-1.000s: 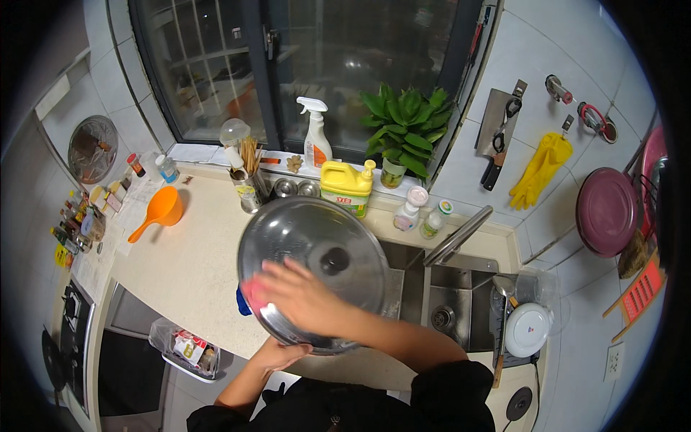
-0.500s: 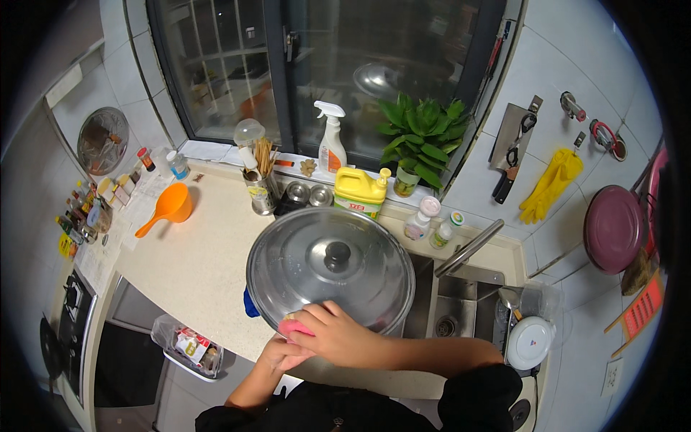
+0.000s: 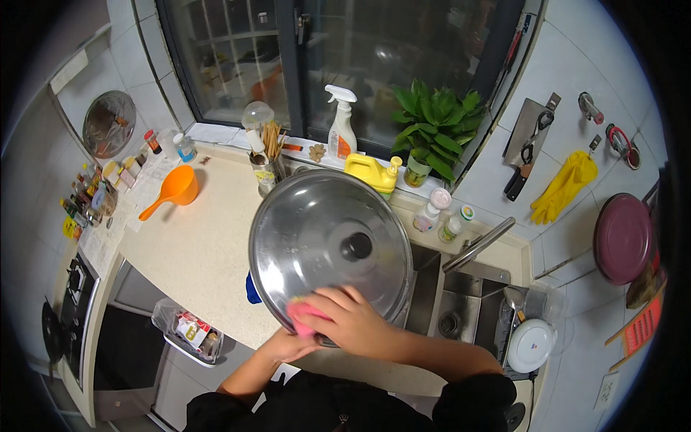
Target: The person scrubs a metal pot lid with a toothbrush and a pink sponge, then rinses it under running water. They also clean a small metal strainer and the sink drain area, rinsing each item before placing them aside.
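A person wipes a large see-through lid (image 3: 324,230) at a kitchen counter (image 3: 198,255), the right hand (image 3: 353,322) closed over a pink cloth (image 3: 305,317) pressed to the near-left edge of the lid's upper face. The left hand (image 3: 288,345) grips the near rim just below, the two close together. Half a second ago the lid lay flatter to the eye, its black knob (image 3: 356,246) near the middle of the disc; now the knob sits off to the right and the far rim hides more of the yellow bottle (image 3: 371,171) behind. The change suggests the lid is being turned and tipped as the rubbing goes on, with the wiping apparently unfinished. The lid is held over the counter's front, left of the sink (image 3: 464,302), knob side up and its axis leaning right; being round, it has no long axis. Whether its underside touches the counter is hard to tell, since the lid itself blocks the view.
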Demonstrator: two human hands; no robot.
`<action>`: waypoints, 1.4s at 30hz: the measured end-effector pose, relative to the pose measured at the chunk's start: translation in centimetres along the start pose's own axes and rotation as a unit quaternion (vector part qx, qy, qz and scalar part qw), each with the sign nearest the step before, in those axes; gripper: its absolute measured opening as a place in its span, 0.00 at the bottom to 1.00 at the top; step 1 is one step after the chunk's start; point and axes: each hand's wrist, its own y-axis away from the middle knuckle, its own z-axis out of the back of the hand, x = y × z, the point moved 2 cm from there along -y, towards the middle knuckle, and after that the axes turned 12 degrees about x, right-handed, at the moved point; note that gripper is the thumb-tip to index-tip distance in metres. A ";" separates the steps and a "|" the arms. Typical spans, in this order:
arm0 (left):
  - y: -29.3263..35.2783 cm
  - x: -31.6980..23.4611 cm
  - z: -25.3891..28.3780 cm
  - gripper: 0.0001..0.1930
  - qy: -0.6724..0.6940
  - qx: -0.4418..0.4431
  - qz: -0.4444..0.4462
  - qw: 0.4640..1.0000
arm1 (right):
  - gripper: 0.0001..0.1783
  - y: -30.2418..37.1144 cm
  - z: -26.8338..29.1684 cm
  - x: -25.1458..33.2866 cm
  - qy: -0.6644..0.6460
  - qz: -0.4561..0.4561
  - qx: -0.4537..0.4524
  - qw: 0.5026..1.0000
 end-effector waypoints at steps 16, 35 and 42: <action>-1.1 -2.6 -3.6 0.19 -0.107 -0.111 -0.113 0.982 | 0.14 -8.9 2.8 -6.1 0.031 -0.020 -0.076 0.996; -0.4 -11.8 -1.7 0.28 0.029 -0.196 -0.429 0.881 | 0.15 2.1 -1.2 -16.4 -0.236 -0.307 -0.136 0.912; -1.5 -11.1 0.4 0.30 -0.018 -0.138 -0.412 0.901 | 0.14 0.7 -5.5 -1.0 -0.300 -0.228 -0.037 0.926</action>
